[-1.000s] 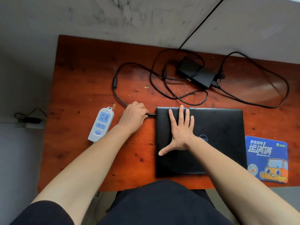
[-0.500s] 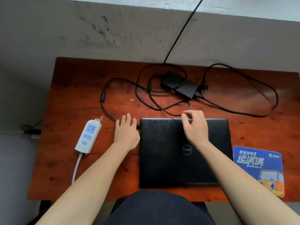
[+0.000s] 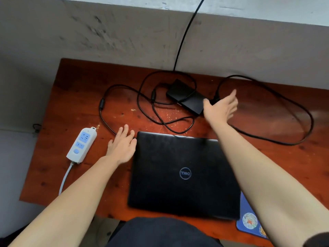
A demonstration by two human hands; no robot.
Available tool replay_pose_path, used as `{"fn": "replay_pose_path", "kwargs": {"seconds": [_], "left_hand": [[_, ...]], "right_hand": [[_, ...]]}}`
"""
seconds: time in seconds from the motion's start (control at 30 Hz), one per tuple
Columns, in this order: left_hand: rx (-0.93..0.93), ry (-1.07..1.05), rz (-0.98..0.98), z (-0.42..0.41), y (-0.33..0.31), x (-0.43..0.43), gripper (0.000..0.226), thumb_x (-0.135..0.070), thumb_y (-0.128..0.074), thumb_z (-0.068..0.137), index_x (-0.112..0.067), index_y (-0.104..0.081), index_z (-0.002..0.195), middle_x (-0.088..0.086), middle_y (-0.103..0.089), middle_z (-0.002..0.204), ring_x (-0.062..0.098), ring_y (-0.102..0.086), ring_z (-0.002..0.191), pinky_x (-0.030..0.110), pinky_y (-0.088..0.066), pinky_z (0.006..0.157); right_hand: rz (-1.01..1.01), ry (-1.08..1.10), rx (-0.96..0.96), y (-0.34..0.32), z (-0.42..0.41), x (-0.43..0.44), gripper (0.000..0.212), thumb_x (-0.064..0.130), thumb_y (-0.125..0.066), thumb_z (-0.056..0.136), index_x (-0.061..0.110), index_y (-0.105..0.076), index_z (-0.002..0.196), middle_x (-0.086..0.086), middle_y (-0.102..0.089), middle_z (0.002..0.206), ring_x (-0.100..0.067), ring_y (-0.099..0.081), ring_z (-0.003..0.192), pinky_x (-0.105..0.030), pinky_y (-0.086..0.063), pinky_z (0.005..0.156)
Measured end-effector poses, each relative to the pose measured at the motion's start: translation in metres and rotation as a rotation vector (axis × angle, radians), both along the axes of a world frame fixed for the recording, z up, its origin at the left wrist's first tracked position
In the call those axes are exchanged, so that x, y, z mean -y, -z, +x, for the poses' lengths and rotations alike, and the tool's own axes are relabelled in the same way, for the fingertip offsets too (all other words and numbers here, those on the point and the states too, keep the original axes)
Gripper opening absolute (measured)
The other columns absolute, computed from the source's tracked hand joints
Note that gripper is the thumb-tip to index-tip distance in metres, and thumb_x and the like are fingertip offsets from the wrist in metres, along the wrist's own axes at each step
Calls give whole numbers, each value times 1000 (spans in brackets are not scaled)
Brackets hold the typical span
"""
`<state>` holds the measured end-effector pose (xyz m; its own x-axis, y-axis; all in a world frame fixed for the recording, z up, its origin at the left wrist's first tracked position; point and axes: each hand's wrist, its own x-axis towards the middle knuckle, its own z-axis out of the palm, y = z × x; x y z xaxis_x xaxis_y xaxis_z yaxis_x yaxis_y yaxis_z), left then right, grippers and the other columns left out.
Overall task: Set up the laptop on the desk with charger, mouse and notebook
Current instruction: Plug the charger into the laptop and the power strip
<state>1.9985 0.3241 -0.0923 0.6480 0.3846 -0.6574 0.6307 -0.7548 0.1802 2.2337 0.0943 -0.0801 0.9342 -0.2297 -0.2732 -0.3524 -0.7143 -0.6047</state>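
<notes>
A closed black laptop (image 3: 183, 175) is seen lying flat on the reddish wooden desk (image 3: 53, 154), near its front edge. The left hand (image 3: 122, 145) is laid flat on the desk with its fingers spread, palm down, just beside the laptop's left edge and over the thin black cable (image 3: 106, 122) that runs to that side. The right hand (image 3: 221, 106) is stretched out beyond the laptop, open with fingers apart, at the right end of the black charger brick (image 3: 186, 97); whether the plug there is touched cannot be told, since the hand is blurred. The charger's cords are looped loosely across the back of the desk. A white and blue power strip (image 3: 81, 145) is set to the left of the left hand. A blue mouse pad (image 3: 249, 221) is partly hidden under the right forearm at the laptop's right front corner.
</notes>
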Motion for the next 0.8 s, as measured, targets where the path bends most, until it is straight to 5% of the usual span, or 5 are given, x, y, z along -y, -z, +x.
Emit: {"fn": "replay_pose_path", "kwargs": {"seconds": [0.13,0.3,0.43,0.6,0.8], "left_hand": [[-4,-46,-8,2,0,2,51,-39,-24,105,-22,-24,154,-5,3,165,15,6,150,55,-15,119],[-3,-85,-50,5,1,-2,50,-39,-24,106,-23,-27,153,-8,1,164,13,5,150,52,-14,118],[0,-110,-90,8,7,-10,49,-38,-26,106,-21,-31,152,-5,-3,164,15,2,151,49,-11,121],[-26,-141,-72,15,9,-7,52,-40,-27,106,-15,-34,151,2,-5,164,22,-1,151,44,-7,122],[138,-420,-210,30,-12,36,54,-38,-35,105,-10,-30,151,9,-18,162,18,-10,150,33,-5,121]], "right_hand": [[158,-19,-163,13,40,12,97,35,-70,90,12,-7,161,-19,-35,158,-36,-31,147,-44,-26,120],[254,-402,-3,2,33,37,23,11,-55,100,10,-71,117,-14,-69,120,-29,-62,117,-30,-42,106],[289,-587,191,-16,-22,58,18,14,-62,97,18,-76,107,0,-72,106,-13,-67,101,-23,-46,97],[466,-496,-69,-30,-84,69,12,36,-60,96,44,-68,94,26,-69,94,18,-59,93,2,-38,80],[375,-523,-303,-14,-120,74,45,49,-50,100,12,-73,86,0,-70,93,-14,-66,91,-34,-50,84]]}}
